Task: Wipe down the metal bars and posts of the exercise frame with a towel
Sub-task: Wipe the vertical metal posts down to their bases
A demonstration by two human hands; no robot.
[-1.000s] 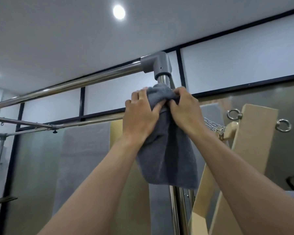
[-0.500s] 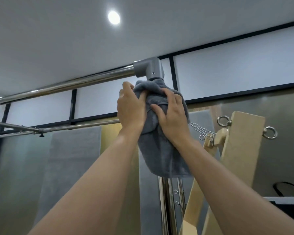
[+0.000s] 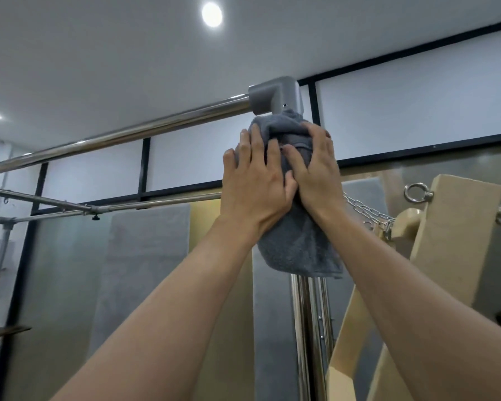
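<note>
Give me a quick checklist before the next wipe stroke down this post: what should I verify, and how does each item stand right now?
1. Grey towel wrapped around the post: ok, it sits just under the corner fitting.
2. Both hands on the towel: ok, the left hand and the right hand grip it.
3. Post below free for a downward stroke: ok, bare metal shows beneath the towel.
4. Chain apart from the towel: cannot tell, its end is hidden behind the right wrist.
5. Top bar already wiped: cannot tell.
</note>
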